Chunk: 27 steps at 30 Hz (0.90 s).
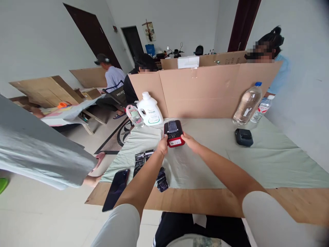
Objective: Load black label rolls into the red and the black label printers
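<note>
A small red-and-black box that looks like a portable label printer [175, 141] rests on the cloth in front of me. A dark strip [173, 127] lies across its top. My left hand [162, 145] is closed on its near left corner, and my right hand [190, 141] grips the right side with fingers and thumb. Beside my left forearm are several dark, crinkled printed strips [162, 180], partly hidden by the arm. A black phone [117, 188] lies at the table's left front edge.
A cardboard partition [200, 92] stands along the back. Before it are a white detergent jug [151, 111], a pink-topped bottle [135, 116], a large clear bottle [248, 104] and a smaller water bottle [262, 109]. A black device [243, 137] sits right. A person in grey [38, 144] stands left; others sit beyond.
</note>
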Each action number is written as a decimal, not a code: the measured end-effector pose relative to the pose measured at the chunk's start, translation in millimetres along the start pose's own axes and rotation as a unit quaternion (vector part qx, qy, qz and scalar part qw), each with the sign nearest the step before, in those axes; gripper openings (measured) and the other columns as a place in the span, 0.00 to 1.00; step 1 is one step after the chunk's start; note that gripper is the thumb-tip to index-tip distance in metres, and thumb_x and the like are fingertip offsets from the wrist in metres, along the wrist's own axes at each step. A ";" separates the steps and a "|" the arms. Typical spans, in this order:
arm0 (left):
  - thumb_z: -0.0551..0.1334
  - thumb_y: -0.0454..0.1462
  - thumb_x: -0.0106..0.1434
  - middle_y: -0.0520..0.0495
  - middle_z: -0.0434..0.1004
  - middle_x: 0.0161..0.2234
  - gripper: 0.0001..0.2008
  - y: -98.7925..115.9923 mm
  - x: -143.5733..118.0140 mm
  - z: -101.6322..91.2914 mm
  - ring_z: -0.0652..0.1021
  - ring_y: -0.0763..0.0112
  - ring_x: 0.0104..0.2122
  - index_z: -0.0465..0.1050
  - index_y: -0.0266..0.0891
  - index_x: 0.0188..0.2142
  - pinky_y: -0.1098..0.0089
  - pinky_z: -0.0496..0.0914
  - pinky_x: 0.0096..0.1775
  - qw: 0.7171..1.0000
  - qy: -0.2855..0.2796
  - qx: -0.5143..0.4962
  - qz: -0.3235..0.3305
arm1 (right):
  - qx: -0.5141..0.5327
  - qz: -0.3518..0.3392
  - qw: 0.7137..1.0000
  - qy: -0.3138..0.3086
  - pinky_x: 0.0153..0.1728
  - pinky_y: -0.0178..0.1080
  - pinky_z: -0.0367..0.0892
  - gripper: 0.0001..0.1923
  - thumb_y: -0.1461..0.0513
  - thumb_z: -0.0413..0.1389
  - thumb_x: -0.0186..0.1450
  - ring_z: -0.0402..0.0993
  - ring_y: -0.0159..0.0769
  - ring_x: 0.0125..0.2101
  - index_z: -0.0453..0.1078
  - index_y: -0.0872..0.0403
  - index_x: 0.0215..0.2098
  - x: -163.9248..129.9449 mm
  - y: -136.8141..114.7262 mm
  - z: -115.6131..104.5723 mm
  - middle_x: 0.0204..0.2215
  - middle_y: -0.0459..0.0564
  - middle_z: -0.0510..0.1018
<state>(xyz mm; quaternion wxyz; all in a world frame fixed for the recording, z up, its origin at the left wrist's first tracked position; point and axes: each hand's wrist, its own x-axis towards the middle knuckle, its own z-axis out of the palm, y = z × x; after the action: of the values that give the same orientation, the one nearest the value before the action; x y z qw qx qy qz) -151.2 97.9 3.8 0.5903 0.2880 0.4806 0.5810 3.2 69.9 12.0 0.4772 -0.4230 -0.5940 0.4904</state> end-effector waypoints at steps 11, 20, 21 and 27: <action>0.55 0.44 0.66 0.47 0.64 0.60 0.25 -69.7 -139.5 56.5 0.63 0.63 0.61 0.57 0.46 0.62 0.59 0.55 0.62 0.983 -0.177 0.055 -0.020 | 0.013 0.057 0.996 0.063 0.65 0.51 0.45 0.31 0.47 0.53 0.64 0.48 0.40 0.65 0.56 0.42 0.62 -188.7 -27.0 -91.0 0.64 0.41 0.57; 0.55 0.46 0.66 0.46 0.55 0.65 0.32 -109.9 -164.6 46.8 0.61 0.63 0.62 0.46 0.47 0.66 0.58 0.55 0.62 0.976 -0.171 0.117 -0.070 | -0.003 0.064 0.992 0.112 0.60 0.53 0.56 0.34 0.45 0.54 0.61 0.59 0.44 0.60 0.57 0.45 0.62 -230.7 7.9 -85.0 0.61 0.48 0.64; 0.55 0.47 0.66 0.46 0.54 0.65 0.32 -111.6 -164.3 45.8 0.61 0.62 0.62 0.46 0.47 0.66 0.57 0.55 0.62 0.975 -0.176 0.120 -0.063 | -0.028 0.059 0.991 0.120 0.58 0.53 0.59 0.35 0.44 0.54 0.61 0.61 0.45 0.59 0.57 0.46 0.63 -228.1 11.2 -86.1 0.60 0.50 0.66; 0.56 0.48 0.65 0.45 0.48 0.67 0.34 -115.4 -165.4 42.9 0.55 0.60 0.65 0.46 0.44 0.66 0.59 0.53 0.62 0.975 -0.191 0.109 -0.037 | -0.304 0.038 0.931 0.201 0.62 0.56 0.46 0.36 0.39 0.43 0.62 0.43 0.48 0.66 0.65 0.52 0.57 -181.1 15.4 -98.1 0.65 0.56 0.55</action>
<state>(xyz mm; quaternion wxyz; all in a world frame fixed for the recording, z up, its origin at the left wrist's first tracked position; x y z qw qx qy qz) -42.6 -70.3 -45.4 0.6569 0.4384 0.4299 0.4376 133.9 -85.8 -24.5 0.4162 -0.6599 -0.5895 0.2094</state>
